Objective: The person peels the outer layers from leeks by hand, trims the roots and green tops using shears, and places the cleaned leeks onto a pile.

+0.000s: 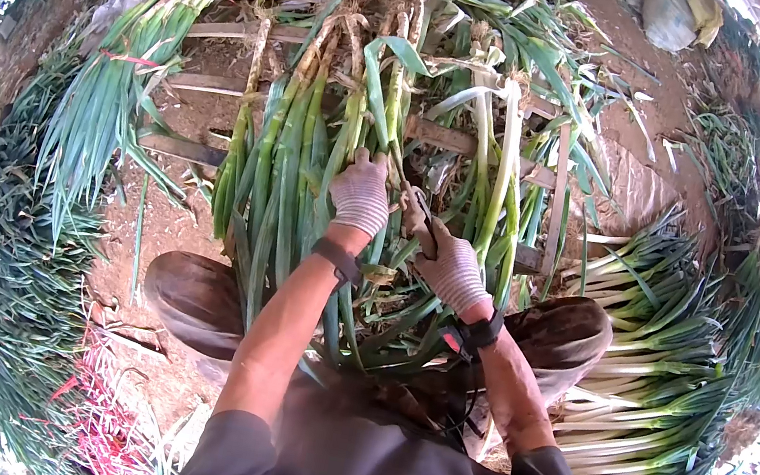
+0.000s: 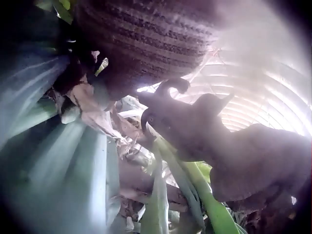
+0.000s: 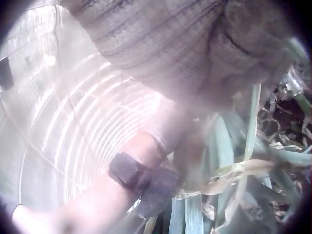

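In the head view the left hand [image 1: 360, 197], in a striped glove, has its fingers curled round green onion stalks [image 1: 351, 129] in the middle of a loose row. Just to its right, the gloved right hand [image 1: 452, 271] grips a dark cutting tool [image 1: 423, 218], which points up and left towards the stalks. The left wrist view shows the left glove [image 2: 146, 44] above broad leaves [image 2: 58, 161], with the right glove [image 2: 263, 161] close by. In the right wrist view the right glove [image 3: 170, 48] fills the top; its fingertips are hidden.
Wooden slats [image 1: 201, 83] lie under the onions. A tied bundle [image 1: 134, 64] lies at upper left, with a large leafy pile [image 1: 10, 249] below it. Trimmed onions with white stems [image 1: 636, 378] are stacked at right. Red ties [image 1: 107, 423] are scattered at lower left; the person's knees flank the work.
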Available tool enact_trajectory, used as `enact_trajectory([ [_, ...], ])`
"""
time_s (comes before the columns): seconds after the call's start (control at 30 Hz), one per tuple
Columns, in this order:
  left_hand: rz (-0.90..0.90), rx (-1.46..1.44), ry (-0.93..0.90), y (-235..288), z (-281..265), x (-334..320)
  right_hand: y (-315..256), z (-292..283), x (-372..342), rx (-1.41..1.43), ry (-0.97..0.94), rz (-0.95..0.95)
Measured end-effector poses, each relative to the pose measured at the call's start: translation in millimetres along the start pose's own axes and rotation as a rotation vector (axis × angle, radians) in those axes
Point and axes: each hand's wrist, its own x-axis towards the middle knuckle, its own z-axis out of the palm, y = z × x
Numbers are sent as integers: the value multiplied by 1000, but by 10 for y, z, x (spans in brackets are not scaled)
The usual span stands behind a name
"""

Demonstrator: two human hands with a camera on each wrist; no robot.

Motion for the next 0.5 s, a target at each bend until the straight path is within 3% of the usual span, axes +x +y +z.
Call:
enact_trajectory([
  [0.3, -28, 35, 17, 109, 36, 162, -4, 74, 215, -82, 54, -19],
  [0.4, -24, 74, 125, 34, 368, 247, -86, 9, 192, -90, 43, -8],
  [0.5, -58, 71, 115, 111, 380, 270, -5, 34, 303, -125, 47, 11],
])
